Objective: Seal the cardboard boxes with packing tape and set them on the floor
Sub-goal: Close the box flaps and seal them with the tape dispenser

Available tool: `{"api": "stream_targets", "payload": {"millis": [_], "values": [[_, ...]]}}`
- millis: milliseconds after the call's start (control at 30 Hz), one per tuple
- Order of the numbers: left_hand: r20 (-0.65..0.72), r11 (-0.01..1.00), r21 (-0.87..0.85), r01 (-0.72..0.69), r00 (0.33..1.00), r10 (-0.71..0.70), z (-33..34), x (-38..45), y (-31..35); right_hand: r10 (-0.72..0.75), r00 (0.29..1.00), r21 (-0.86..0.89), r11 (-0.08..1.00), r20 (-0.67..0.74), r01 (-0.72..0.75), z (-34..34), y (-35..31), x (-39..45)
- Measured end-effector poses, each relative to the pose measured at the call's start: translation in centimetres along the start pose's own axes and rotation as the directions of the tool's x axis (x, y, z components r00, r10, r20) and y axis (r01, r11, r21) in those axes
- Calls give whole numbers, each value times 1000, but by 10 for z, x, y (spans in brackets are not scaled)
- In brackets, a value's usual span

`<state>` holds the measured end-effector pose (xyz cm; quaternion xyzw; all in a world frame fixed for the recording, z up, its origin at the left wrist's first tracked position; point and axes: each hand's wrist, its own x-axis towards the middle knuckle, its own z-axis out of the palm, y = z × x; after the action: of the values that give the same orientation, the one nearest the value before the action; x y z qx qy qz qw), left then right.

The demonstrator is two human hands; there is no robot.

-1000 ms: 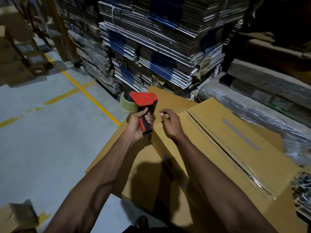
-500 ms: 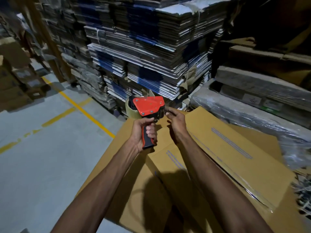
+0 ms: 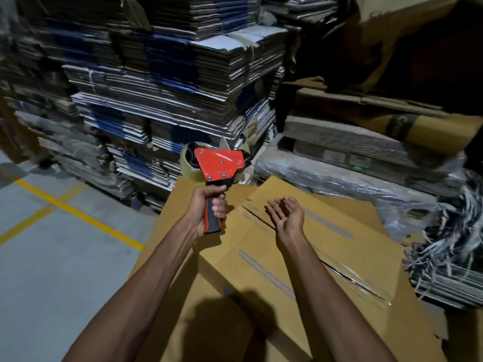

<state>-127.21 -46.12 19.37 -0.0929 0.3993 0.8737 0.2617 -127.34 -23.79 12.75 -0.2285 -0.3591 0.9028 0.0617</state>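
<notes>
Cardboard box (image 3: 300,259) lay under both hands, centre seam running near-right to far-left, partly taped. Left hand (image 3: 206,207) gripped tape dispenser (image 3: 218,165) upright, raised above far end of seam. Right hand (image 3: 286,218) nearer seam, relaxed, fingers loose, holding nothing

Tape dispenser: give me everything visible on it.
The tape dispenser is a handheld gun type with a red side plate fixed by small rivets, a black frame and a red-and-black handle. A roll of brownish tape sits on its far side. It is held upright in the air above the cardboard box, clear of it. The left hand grips the handle; the right hand is off it, open.
</notes>
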Motion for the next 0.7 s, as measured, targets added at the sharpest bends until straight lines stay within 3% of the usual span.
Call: {"api": "stream_targets", "payload": {"millis": [100, 200, 367, 500, 700], "values": [[-52, 996, 92, -9, 999, 13, 11, 2, 11, 55, 998, -166, 984, -20, -58, -3, -4, -6], [-87, 984, 178, 21, 996, -5, 18, 3, 18, 203, 979, -313, 931, 25, -185, 5, 0, -15], [-120, 942, 335, 38, 993, 3, 25, 7, 21, 352, 933, -344, 887, 73, -308, 39, -7, -28], [-134, 900, 436, 14, 990, 50, 30, 6, 21, 398, 917, -360, 856, 2, -370, 68, -24, -18], [-129, 843, 537, -40, 983, 129, 31, 6, 21, 394, 916, -650, 676, -81, -348, 87, -45, 7]]}}
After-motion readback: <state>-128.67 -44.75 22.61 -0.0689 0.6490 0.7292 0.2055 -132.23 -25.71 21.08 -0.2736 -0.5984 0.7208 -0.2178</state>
